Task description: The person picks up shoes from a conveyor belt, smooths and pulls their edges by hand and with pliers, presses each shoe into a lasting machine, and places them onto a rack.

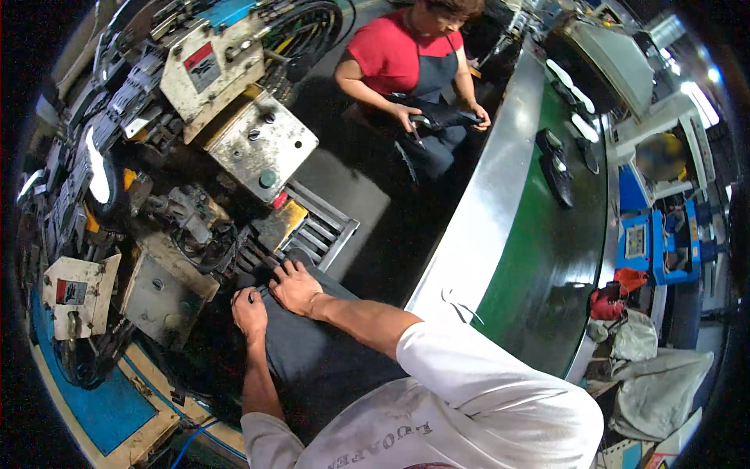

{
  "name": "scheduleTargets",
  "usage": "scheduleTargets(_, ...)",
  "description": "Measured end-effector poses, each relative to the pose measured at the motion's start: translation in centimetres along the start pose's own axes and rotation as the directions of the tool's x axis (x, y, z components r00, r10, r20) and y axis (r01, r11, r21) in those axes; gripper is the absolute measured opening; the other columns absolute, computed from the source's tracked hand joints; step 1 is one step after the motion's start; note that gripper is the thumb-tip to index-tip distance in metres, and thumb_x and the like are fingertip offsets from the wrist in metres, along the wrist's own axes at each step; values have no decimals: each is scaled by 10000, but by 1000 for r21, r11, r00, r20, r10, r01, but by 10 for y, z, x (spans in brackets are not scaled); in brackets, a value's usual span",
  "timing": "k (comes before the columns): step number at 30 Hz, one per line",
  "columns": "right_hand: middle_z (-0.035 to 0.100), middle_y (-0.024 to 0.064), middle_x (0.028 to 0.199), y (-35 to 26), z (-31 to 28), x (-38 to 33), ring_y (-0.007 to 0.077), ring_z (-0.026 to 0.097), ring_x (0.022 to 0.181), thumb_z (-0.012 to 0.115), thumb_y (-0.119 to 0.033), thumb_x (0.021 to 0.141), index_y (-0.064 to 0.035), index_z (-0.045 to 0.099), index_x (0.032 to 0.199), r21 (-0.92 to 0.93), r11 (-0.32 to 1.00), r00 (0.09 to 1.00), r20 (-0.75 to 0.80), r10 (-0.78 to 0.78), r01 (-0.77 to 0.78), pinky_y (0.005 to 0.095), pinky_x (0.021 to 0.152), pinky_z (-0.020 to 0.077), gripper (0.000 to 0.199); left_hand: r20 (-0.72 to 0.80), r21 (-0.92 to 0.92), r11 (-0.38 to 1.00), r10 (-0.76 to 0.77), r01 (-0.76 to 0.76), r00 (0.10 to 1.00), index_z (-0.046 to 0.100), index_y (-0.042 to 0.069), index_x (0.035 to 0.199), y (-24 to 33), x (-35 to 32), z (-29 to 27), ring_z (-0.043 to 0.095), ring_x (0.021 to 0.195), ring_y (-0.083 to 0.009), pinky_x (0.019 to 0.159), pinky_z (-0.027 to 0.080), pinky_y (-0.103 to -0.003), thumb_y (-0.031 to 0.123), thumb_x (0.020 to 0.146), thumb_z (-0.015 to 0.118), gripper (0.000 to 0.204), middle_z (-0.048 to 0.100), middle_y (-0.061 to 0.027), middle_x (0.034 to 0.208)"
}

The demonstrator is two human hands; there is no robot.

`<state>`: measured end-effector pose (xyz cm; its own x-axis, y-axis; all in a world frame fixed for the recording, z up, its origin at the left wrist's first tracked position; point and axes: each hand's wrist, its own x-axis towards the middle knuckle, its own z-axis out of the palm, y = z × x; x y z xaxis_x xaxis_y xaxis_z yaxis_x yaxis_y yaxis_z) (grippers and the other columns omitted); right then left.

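My left hand [250, 313] is closed, its fingers curled at the edge of a dark item too hidden and dim to name. Beside it, my right hand [295, 289] is closed over the same dark area with its fingers bent. A rounded dark end [298, 255] shows just beyond the right fingers; whether it belongs to that item I cannot tell. Both hands are above my dark-clad lap [328, 352], close to the metal slats [322, 234] of a machine. A grimy control box [262, 144] with knobs and a green button stands beyond them.
On the right runs a green conveyor belt [516, 313] with a metal side rail [469, 234]. Black shoes [555, 168] and white soles [583, 127] lie on it. Across from me, a person in a red shirt [383, 55] holds a black shoe [441, 116]. Machinery [172, 301] fills the left.
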<state>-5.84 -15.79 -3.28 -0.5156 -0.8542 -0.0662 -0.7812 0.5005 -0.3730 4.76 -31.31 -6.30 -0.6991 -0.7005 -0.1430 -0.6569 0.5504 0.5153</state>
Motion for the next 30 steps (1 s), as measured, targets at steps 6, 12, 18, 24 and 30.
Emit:
scheduleTargets(6,650,176,1356,3,-3,-16,397,544,1345,552,-281,1018,-97,796,1185,-26,1000,996,-88,12,-14,525,1118,438,348,11,34,996,81,-81,997,778,40,1188,-4,-6,9,634,1221,-402,1076,494,-503,241,1032,583,321,728,-174,1268)
scheduleTargets(12,570,188,1543,9,-6,-35,427,462,1476,536,-294,1046,-129,781,1284,-6,999,993,-112,43,-44,554,1212,383,379,0,-8,995,102,-102,995,746,10,1241,-27,-4,26,652,1216,-381,1078,496,-490,258,1061,559,359,740,-175,1255)
scheduleTargets(18,558,215,1543,12,-8,-37,456,446,1485,525,-264,1051,-102,762,1303,65,998,982,-188,3,9,602,1227,351,382,126,-941,295,-141,163,982,695,22,1247,-92,59,-97,721,985,-197,863,581,-300,271,1113,589,302,739,-70,1112)
scheduleTargets(24,520,208,1594,18,-8,-25,411,441,1487,566,-365,1066,-131,737,1369,0,999,998,-26,49,-49,569,1236,343,419,-72,-916,400,-219,23,973,455,44,1626,47,80,-223,569,1434,-302,1235,389,-427,504,1111,562,698,576,-247,1549)
scheduleTargets(30,537,191,1585,25,-11,-30,433,446,1468,548,-376,1087,-114,739,1334,90,996,993,-115,24,-14,569,1213,351,408,179,-984,-5,23,179,984,594,48,1496,114,110,-229,712,1198,-293,1092,552,-493,522,1119,566,606,706,-138,1398)
